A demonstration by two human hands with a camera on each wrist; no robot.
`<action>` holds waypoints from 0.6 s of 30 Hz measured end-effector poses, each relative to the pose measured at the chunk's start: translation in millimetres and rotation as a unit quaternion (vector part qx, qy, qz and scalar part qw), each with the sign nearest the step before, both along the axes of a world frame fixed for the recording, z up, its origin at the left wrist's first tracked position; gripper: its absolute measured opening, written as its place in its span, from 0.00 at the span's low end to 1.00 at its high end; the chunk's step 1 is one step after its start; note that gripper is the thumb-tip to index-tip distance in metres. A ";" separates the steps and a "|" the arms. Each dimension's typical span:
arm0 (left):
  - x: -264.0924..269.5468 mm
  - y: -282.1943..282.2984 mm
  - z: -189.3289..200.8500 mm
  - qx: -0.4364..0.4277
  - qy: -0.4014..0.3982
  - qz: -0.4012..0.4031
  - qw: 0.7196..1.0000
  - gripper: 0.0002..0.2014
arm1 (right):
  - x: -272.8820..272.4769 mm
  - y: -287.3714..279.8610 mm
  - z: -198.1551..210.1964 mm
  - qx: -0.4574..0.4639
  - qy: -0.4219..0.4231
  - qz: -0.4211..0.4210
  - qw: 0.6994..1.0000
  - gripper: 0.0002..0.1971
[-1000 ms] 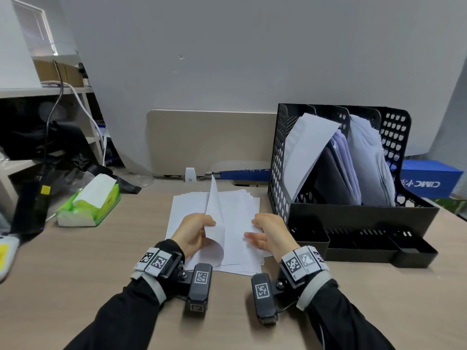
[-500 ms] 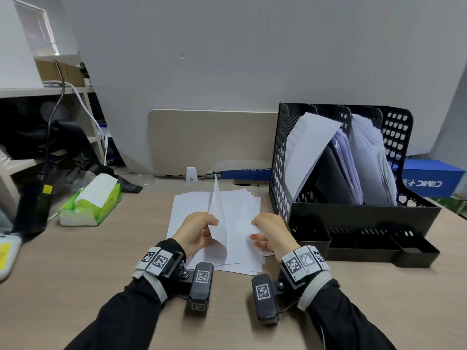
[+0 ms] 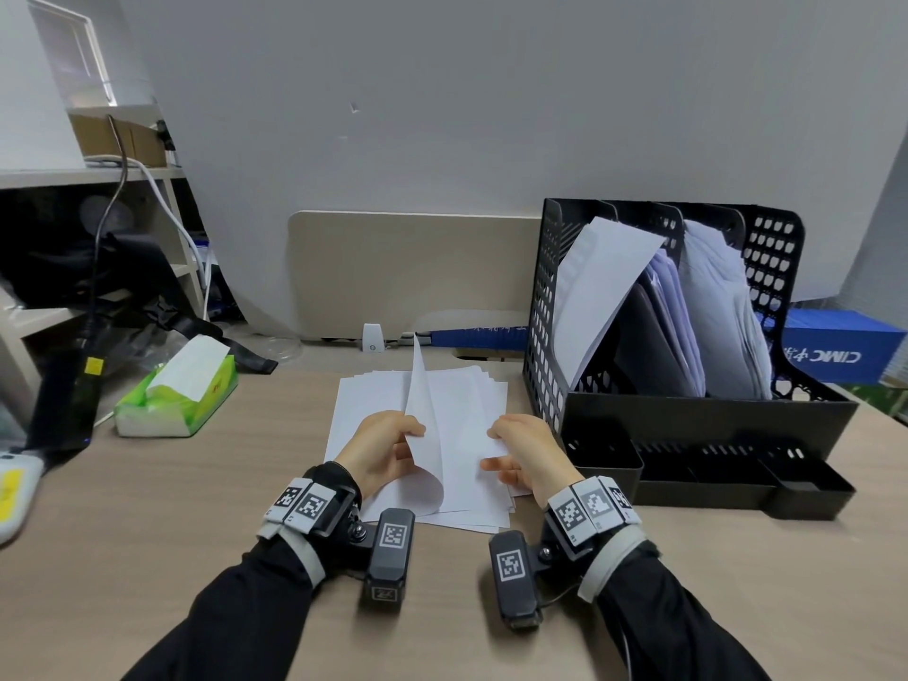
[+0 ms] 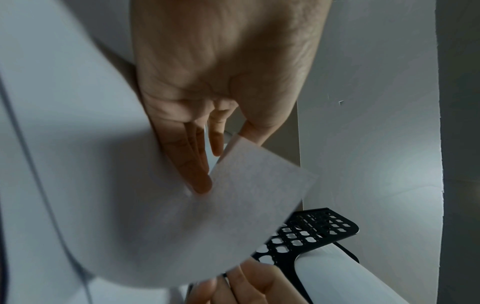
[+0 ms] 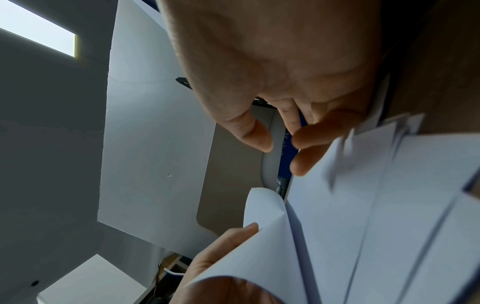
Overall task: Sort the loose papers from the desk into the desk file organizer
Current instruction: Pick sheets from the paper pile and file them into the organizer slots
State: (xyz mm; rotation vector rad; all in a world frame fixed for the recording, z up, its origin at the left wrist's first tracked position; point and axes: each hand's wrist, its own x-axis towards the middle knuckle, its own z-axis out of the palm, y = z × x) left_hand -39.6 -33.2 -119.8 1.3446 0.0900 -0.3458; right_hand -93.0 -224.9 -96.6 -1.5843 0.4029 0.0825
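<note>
**One sheet lifted from the stack**

The left hand (image 3: 381,447) pinches a single sheet (image 3: 426,435) between thumb and fingers, and the sheet curls up on edge above the stack of papers (image 3: 457,420). That stack lies flat on the desk (image 3: 147,523), fanned a little, just left of the black organizer (image 3: 697,415). The right hand (image 3: 528,454) rests on the stack's right edge with fingers curled, the fingertips (image 5: 301,164) touching the paper edges (whether they actually clamp a sheet cannot be told). The organizer's upright slots already hold papers, one white sheet leaning out of the leftmost slot. A green tissue pack (image 3: 177,400) sits well off to the left.
</note>
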 end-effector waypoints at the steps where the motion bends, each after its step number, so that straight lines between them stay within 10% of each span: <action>1: 0.5 0.3 -0.5 -0.001 0.000 0.000 1.000 0.15 | -0.1 -0.2 0.1 -0.001 0.002 0.002 1.000 0.18; 18: -0.9 -0.1 1.3 -0.006 -0.004 -0.005 1.000 0.11 | -1.9 -4.7 -1.5 0.059 0.018 -0.023 0.998 0.08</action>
